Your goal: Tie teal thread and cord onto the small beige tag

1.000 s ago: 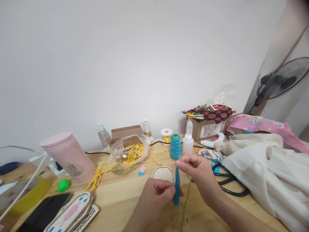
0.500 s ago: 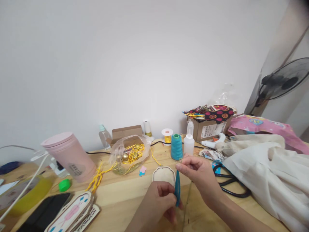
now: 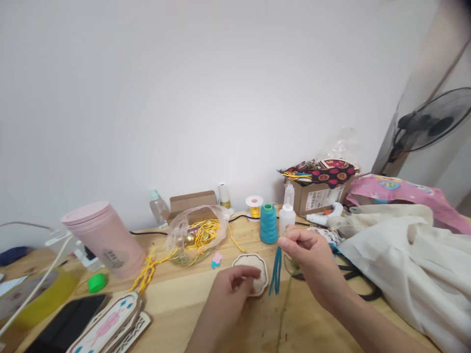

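Note:
A bundle of blue threads [image 3: 275, 274] hangs from the pinched fingers of my right hand [image 3: 312, 257], its lower ends loose and slightly spread. My left hand [image 3: 233, 291] is to the left of the threads, apart from them, with its fingers curled over the edge of a pale wooden plaque with a scalloped outline [image 3: 262, 280]. Whether those fingers touch the plaque, I cannot tell. Behind the threads stands a blue thread cone [image 3: 268, 224]. A thin greenish string [image 3: 282, 316] runs down the table below my right hand.
At left are a pink tumbler [image 3: 106, 240], a phone [image 3: 68, 323] and stacked decorated plaques [image 3: 110, 326]. A plastic bag with yellow cords [image 3: 202, 235] lies behind. White bottles [image 3: 287, 215], a full cardboard box [image 3: 316, 196] and white cloth [image 3: 405, 260] are at right.
My left hand has let go of the blue threads and moved left and up, over the plaque. My right hand has shifted slightly right with the threads, which now hang free.

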Available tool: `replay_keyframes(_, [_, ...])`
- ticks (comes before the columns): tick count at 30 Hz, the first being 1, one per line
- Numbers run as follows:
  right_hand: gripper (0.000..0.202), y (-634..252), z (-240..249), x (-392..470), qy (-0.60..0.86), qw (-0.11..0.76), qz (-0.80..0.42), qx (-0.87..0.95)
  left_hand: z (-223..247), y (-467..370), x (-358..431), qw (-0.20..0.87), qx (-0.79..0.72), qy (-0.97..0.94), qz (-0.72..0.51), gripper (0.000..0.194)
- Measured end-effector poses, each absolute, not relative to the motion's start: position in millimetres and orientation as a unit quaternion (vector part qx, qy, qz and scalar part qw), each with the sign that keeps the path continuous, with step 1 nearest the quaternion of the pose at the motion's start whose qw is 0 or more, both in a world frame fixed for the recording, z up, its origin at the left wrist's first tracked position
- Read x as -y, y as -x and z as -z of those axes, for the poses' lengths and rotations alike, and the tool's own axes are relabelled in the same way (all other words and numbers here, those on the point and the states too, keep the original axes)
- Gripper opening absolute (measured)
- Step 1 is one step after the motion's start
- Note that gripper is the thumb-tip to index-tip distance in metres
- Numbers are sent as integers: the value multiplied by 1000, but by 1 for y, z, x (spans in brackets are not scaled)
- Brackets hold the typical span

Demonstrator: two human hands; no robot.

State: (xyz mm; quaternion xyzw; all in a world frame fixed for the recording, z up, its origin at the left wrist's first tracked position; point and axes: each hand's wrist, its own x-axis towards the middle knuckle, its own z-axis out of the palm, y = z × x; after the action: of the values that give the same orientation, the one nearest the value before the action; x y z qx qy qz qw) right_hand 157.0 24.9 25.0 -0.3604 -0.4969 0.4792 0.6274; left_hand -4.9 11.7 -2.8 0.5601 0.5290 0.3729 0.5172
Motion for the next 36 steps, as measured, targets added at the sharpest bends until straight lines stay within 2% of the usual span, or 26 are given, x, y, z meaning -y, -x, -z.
replay_keyframes(5, [22,-150,-28,-18,382,592,-497,507,-8,0,-9,541,-420,-578,-443,23])
replay_keyframes(9, [23,-149,-27,-18,404,584,-489,507,-6,-4,-6,530,-418,-614,-409,12])
replay_keyframes(21, [24,-160,-27,-28,397,637,-457,477,-2,-5,5,461,-447,-712,-286,15])
replay_keyframes(27, [23,-159,-29,-26,397,626,-462,487,-9,4,-7,439,-493,-658,-361,14])
replay_keyframes(31, [22,-150,-25,-22,401,583,-491,509,-9,4,-10,473,-454,-605,-452,26])
replay_keyframes(36, [24,-141,-17,-20,399,529,-533,526,-9,-3,-6,521,-410,-616,-426,24])
